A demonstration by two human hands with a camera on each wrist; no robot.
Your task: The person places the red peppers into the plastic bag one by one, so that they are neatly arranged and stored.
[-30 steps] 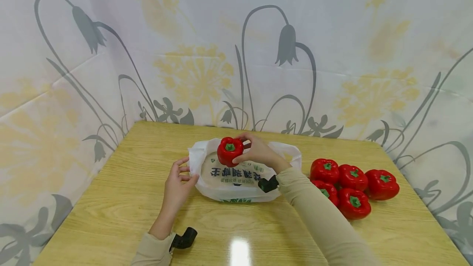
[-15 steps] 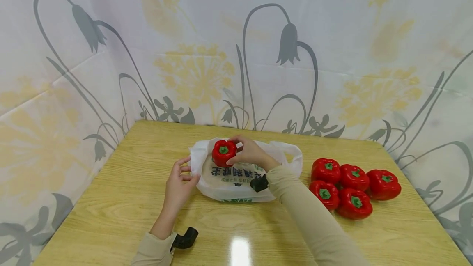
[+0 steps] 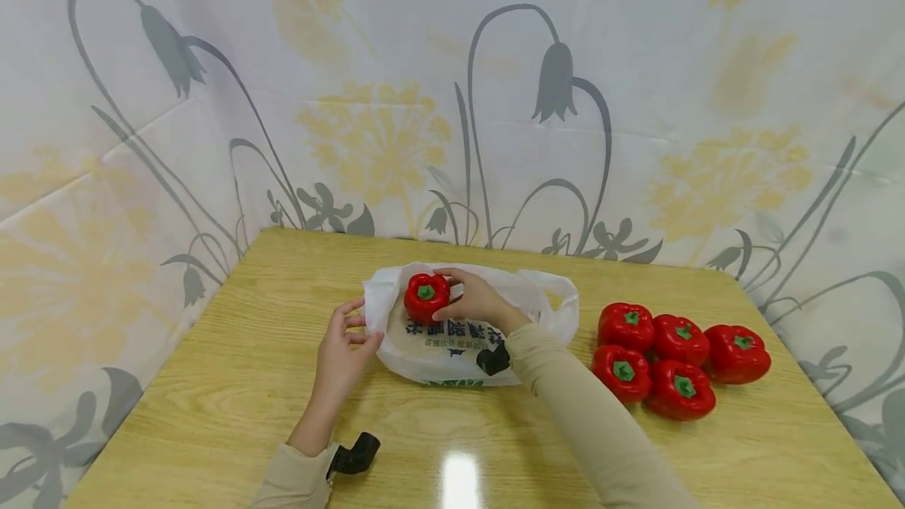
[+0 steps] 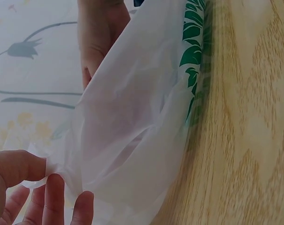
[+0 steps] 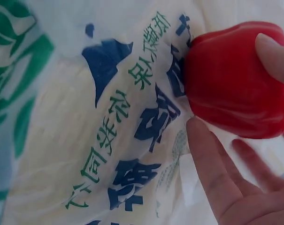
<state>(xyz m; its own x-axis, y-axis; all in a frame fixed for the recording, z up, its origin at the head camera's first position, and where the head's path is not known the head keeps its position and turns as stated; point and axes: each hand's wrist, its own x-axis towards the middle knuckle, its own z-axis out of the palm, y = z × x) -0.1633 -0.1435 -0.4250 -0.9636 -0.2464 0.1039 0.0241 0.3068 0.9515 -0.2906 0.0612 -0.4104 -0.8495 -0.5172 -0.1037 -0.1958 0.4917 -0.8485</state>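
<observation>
A white plastic bag [image 3: 396, 356] with green leaf print and dark lettering lies open-mouthed on the table. My left hand [image 3: 341, 352] pinches its left rim; in the left wrist view the fingers [image 4: 55, 199] hold the thin film. Inside the bag, at its left end, is a red bell pepper [image 3: 426, 298] with a green stem, stem facing up. My right hand [image 3: 474, 301] holds this pepper from its right side. In the right wrist view, fingers touch the pepper [image 5: 235, 84] on opposite sides, close against the bag's printed inner surface.
Several more red bell peppers [image 3: 682, 389] stand grouped on the wooden table [image 3: 233, 383] at the right. A flower-patterned cloth [image 3: 396, 61] hangs behind and beside the table. Black wrist mounts [image 3: 356, 454] sit on both wrists.
My right hand has carried the bell pepper left and lowered it into the bag's left end. The left hand has stayed at the rim.
</observation>
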